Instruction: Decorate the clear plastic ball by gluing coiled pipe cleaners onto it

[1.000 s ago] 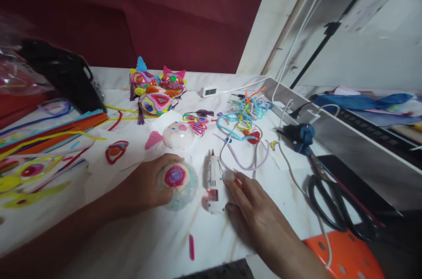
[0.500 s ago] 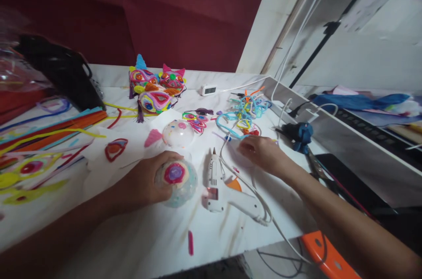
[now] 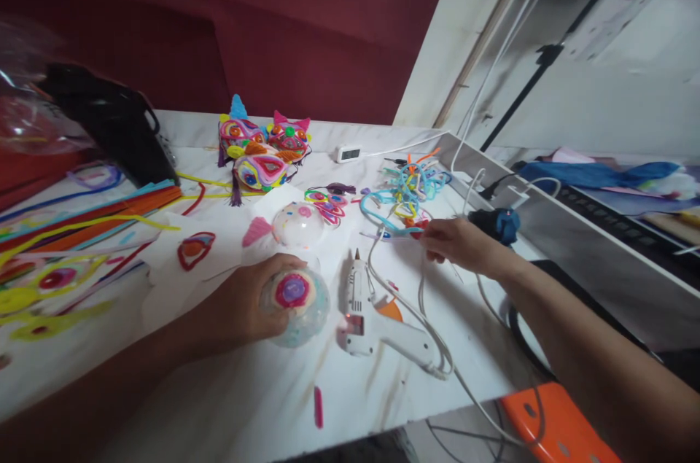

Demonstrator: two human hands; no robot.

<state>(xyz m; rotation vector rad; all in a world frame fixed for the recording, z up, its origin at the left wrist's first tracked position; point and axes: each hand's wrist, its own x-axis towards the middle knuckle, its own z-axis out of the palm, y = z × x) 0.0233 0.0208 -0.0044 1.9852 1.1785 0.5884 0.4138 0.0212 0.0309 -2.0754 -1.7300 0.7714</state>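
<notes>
My left hand [image 3: 259,299] is wrapped round a clear round ball [image 3: 298,328] with a pink and purple flower-like disc on top. Another clear ball [image 3: 300,224] with a pink fin-shaped piece [image 3: 257,232] rests just beyond it. My right hand [image 3: 451,240] has its fingers pinched together at the near edge of a tangle of coloured pipe cleaners [image 3: 413,186]; what they hold, if anything, is too small to make out. Between my hands lies a white glue gun [image 3: 366,310], its nozzle pointing away and a red light glowing.
Three colourful animal-like figures [image 3: 262,165] stand at the back beside a small white display [image 3: 348,154]. Pipe cleaner strips [image 3: 120,208] and a black object [image 3: 109,120] are at the left. A white cable [image 3: 448,353] loops near the glue gun. An orange stool [image 3: 552,423] is lower right.
My right hand has moved a little to the right, its fingers now pinched. The scissors-like tool by my right forearm is no longer visible. My left hand keeps its hold on the ball.
</notes>
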